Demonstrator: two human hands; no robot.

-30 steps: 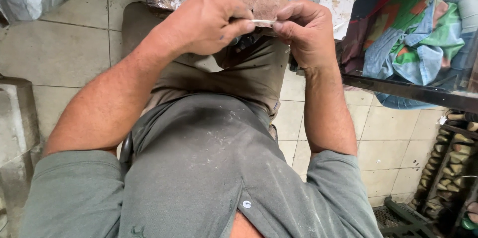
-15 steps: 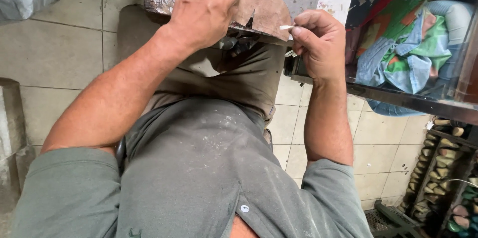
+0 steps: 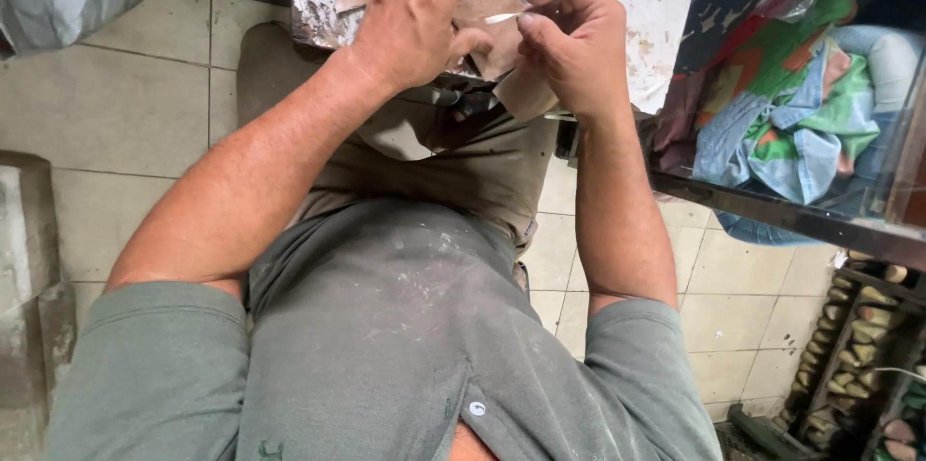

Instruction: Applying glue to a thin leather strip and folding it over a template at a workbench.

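Head view: left hand [image 3: 415,22] flat, open on one brown leather piece [image 3: 487,37]; right hand [image 3: 571,41] pinching one thin white stick [image 3: 503,17].

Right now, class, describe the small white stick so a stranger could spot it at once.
Start at the stained white board on the person's lap. Above it, the right hand pinches a thin white stick, its tip pointing toward the left hand. It is the only pale sliver against the brown pieces beneath.
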